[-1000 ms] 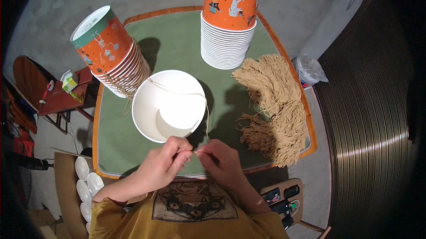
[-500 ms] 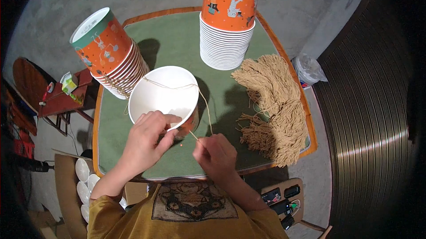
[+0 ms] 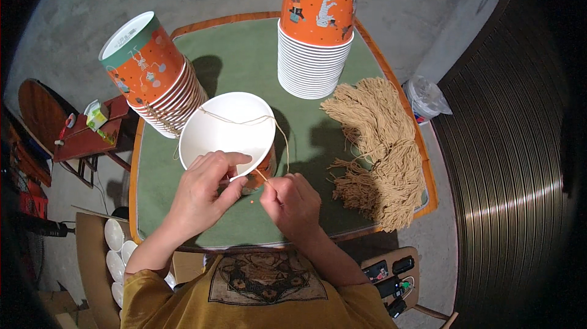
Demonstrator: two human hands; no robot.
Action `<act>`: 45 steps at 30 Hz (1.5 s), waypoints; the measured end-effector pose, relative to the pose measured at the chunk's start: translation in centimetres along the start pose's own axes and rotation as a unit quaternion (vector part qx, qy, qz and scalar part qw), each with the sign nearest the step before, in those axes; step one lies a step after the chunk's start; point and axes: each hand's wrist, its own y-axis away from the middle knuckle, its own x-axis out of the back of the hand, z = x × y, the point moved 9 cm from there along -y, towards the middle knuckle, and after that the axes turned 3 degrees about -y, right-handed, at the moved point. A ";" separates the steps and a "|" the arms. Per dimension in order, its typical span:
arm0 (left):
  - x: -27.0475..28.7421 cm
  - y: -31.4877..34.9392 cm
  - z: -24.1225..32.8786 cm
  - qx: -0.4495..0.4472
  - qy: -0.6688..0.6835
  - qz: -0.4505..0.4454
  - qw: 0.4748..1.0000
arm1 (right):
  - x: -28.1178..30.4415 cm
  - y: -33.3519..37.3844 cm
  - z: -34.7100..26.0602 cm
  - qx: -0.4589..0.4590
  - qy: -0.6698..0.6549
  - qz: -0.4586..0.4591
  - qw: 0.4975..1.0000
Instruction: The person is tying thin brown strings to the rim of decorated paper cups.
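A white-lined paper bucket (image 3: pixel 223 127) stands mouth up and tilted toward me on the green tabletop, its orange outer wall partly in view. Its near rim is gripped by my left hand (image 3: pixel 208 191), the thumb outside and the fingers reaching over the inside. Just right of that rim, my right hand (image 3: pixel 292 207) is closed in a pinch on a thin tan cord (image 3: pixel 286 139). The cord runs from the bucket wall to the pinch, and a longer length loops across the bucket's mouth. Where it passes through the near wall is hidden by my fingers.
Upside-down stacks of orange-and-green buckets stand at the left (image 3: pixel 147 66) and far right (image 3: pixel 317 17). A thick bundle of tan cords (image 3: pixel 382 151) lies at the table's right. Below left is a carton (image 3: pixel 92 255) with white cups; a small stool (image 3: pixel 406 295) holds devices.
My right hand has moved slightly up and left, closer to the bucket rim, with the cord still pinched. The left hand keeps its grip on the rim.
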 end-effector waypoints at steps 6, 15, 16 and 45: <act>-0.2 -0.1 0.1 0.005 -0.001 -0.011 1.000 | -0.2 -0.1 0.1 0.000 0.009 -0.005 1.000; -0.9 -0.2 0.9 -0.008 -0.021 -0.056 0.998 | -0.7 0.0 0.6 -0.009 0.010 -0.019 1.000; -0.9 -0.2 0.8 -0.008 -0.021 -0.055 0.998 | -0.8 0.1 0.6 -0.013 0.004 -0.024 1.000; -6.4 -2.1 -2.4 0.039 0.189 -0.380 0.905 | -0.6 0.8 1.1 -0.041 0.000 -0.046 0.998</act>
